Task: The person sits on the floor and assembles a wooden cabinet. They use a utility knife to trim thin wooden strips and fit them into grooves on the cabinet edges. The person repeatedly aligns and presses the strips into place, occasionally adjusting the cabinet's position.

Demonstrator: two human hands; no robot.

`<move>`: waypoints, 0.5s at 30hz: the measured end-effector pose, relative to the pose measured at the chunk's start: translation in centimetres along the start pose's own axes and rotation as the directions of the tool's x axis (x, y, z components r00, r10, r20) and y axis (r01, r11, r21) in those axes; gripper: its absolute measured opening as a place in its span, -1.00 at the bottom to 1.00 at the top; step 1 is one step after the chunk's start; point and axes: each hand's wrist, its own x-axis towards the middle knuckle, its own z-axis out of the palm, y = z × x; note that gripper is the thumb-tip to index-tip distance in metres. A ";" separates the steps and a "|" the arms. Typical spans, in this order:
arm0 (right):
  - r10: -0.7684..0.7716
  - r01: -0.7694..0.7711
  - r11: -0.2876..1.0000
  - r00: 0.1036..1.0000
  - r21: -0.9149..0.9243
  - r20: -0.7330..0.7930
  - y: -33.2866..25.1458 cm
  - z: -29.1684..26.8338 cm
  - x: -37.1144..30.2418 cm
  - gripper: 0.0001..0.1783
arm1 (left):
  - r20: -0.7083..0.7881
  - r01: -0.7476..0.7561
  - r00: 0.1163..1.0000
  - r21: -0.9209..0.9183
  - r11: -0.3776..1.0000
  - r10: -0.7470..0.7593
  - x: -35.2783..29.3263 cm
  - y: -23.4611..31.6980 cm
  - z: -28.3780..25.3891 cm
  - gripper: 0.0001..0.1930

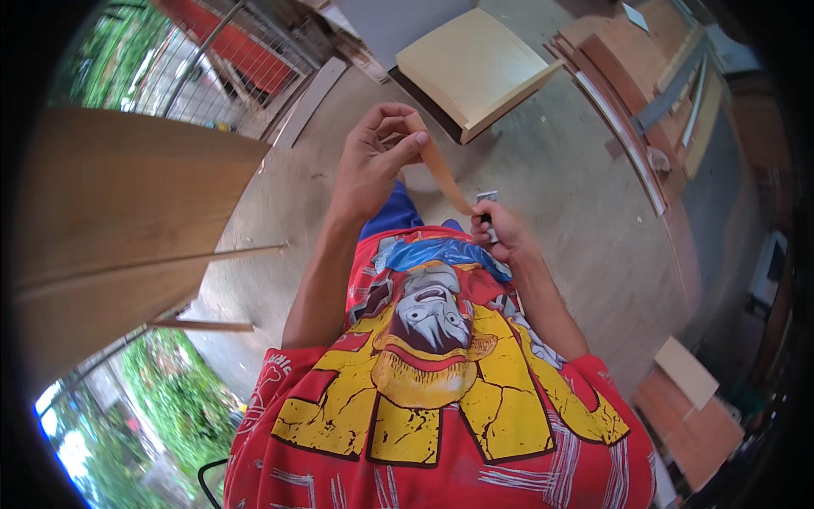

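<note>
A narrow tan strip (438,170), thin and flexible like tape or edge banding, stretches at a slant between my two hands. My left hand (379,157) pinches its upper end between thumb and fingers. Lower and to the right, my right hand (504,232) is closed at the strip's other end. A small grey-and-black tool (487,198) also sits in the right hand, mostly covered by the fingers; its exact kind cannot be made out. Both hands are raised in front of my body, above the concrete floor.
Ahead lies a pale wooden panel or box (471,64) with a raised edge strip. Boards and offcuts (644,76) are piled at far right. A large brown wooden panel (127,204) stands close on the left. More board pieces (691,416) lie at lower right.
</note>
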 end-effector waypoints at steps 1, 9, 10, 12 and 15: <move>-0.014 0.014 1.000 1.000 0.018 -0.014 0.6 0.6 -0.1 -0.85 | 0.014 0.027 1.000 -0.020 0.999 -0.027 0.9 0.4 -0.1 -0.54; -0.156 0.110 0.928 0.982 -0.356 -0.104 5.0 -1.9 4.2 -0.59 | -0.040 0.082 0.996 0.144 0.986 -0.077 5.1 -0.2 0.0 -0.61; -0.282 0.152 0.820 0.947 -0.552 -0.157 5.8 -2.7 6.9 -0.53 | -0.036 0.050 0.998 0.202 0.978 -0.044 5.9 0.2 0.0 -0.63; -0.396 0.262 0.546 0.918 -0.796 0.030 8.1 -3.0 11.5 -0.53 | 0.019 -0.004 1.000 0.303 0.953 -0.002 7.0 2.3 0.9 -0.68; -0.266 0.393 0.370 0.913 -0.842 0.310 10.0 2.9 12.4 -0.53 | 0.085 -0.014 0.996 0.387 0.922 -0.021 8.7 4.7 -0.3 -0.72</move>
